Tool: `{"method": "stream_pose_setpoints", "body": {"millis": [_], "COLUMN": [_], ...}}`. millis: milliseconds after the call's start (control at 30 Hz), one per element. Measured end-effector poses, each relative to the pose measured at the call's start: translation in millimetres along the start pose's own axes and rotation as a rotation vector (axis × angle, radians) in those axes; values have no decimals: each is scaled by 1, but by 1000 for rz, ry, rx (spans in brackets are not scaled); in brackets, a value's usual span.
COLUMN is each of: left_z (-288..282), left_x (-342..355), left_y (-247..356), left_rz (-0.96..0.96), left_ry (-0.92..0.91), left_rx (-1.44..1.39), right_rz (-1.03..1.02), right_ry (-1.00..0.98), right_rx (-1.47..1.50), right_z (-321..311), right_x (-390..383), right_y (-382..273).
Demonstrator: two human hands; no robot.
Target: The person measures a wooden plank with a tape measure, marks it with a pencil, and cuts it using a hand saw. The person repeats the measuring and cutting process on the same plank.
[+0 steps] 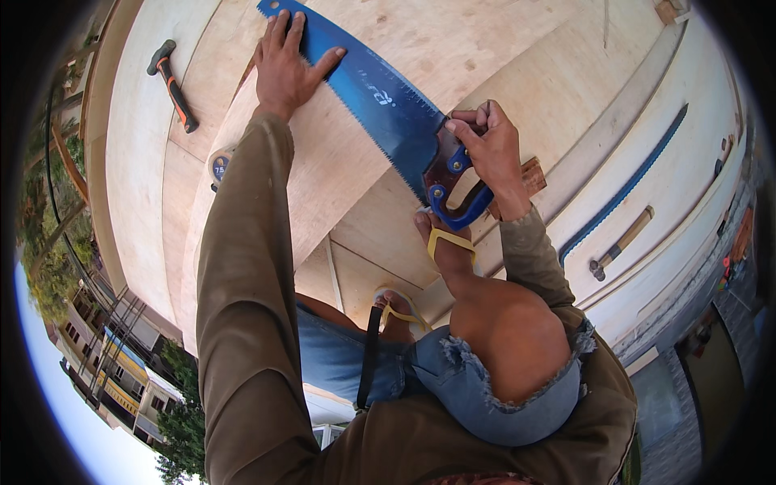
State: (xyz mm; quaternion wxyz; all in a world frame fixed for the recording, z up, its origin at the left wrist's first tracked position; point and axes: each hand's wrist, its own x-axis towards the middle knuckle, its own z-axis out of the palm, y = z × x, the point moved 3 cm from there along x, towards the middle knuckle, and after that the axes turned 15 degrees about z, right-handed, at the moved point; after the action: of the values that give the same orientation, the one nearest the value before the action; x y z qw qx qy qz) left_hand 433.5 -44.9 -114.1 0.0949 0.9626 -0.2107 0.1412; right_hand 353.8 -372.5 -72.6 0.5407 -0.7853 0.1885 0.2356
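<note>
A handsaw [372, 89] with a blue blade and a dark, blue-edged handle lies slantwise over pale plywood [339, 162]. Its toothed edge faces the lower left. My left hand [287, 69] is open near the blade's far end, fingers spread, partly over the blade and partly over the wood. At the other end, my right hand [491, 153] is closed on the top of the saw's handle with thumb and curled fingers. The handle's lower loop is beside my sandalled foot [453, 250]. A small brown wood piece [533, 175] shows behind my right wrist.
A claw-type hammer [172, 89] with an orange-black handle lies at the left. The round tape measure [219, 166] sits by my left sleeve. On the right are a long blue toothed strip [626, 194] and a wooden-handled hammer [622, 242]. Buildings and trees stand beyond the left edge.
</note>
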Motion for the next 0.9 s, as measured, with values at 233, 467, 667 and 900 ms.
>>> {"method": "stream_pose_setpoints", "body": {"millis": [233,467,667,900], "left_z": [6,-1,-4,-6], "left_x": [-2,0,0,0], "left_y": [-3,0,1,1], "left_rz": [-71,-93,-95,-109], "left_ry": [-52,-40,-37,-21], "left_rx": [48,-3,-7,-39], "right_rz": [-522,-707,-600,-579], "right_ry": [114,121,142,163], "right_rx": [-291,-391,-438,-517], "right_z": [14,123,155,160], "right_x": [37,123,141,146], "right_y": [-71,-133,-140,-146]}}
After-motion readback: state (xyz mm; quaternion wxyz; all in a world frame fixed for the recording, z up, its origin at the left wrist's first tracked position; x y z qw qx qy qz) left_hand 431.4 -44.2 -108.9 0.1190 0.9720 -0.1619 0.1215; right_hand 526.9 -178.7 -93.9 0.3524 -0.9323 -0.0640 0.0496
